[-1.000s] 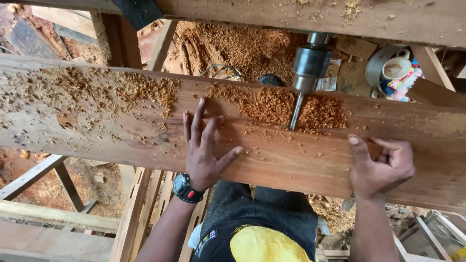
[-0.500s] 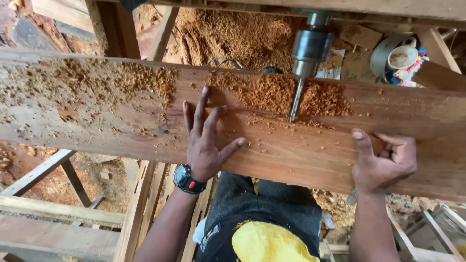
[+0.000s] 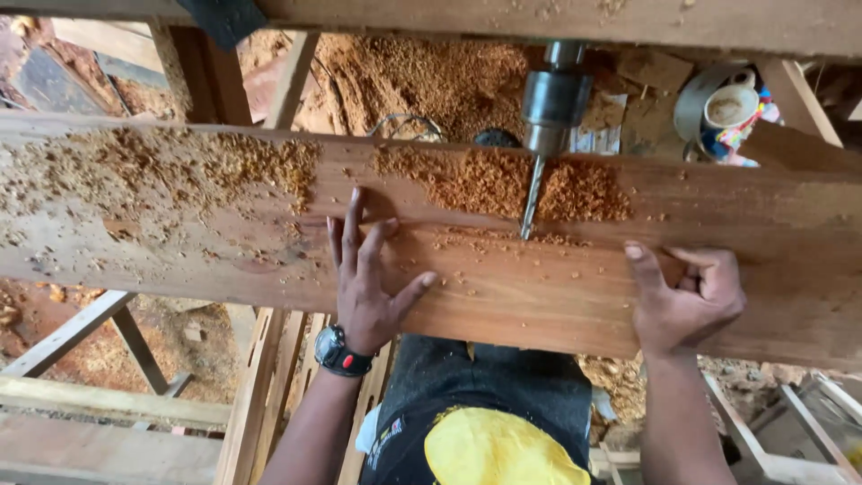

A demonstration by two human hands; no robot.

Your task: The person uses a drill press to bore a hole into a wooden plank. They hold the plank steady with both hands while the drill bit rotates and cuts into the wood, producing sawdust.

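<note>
Here, a long wooden plank [image 3: 180, 233] lies across the view, and both hands press on it. The left hand [image 3: 368, 278] lies flat on the wood with its fingers spread wide, near the plank's near edge. It wears a black watch [image 3: 341, 352] on the wrist. The right hand [image 3: 687, 296] is curled at the near edge, thumb on top; it touches the plank, but you cannot tell if it grips it. Between the two hands, a drill bit [image 3: 532, 198] touches the plank. Piles of sawdust [image 3: 489, 180] sit beside the bit, toward the far edge.
</note>
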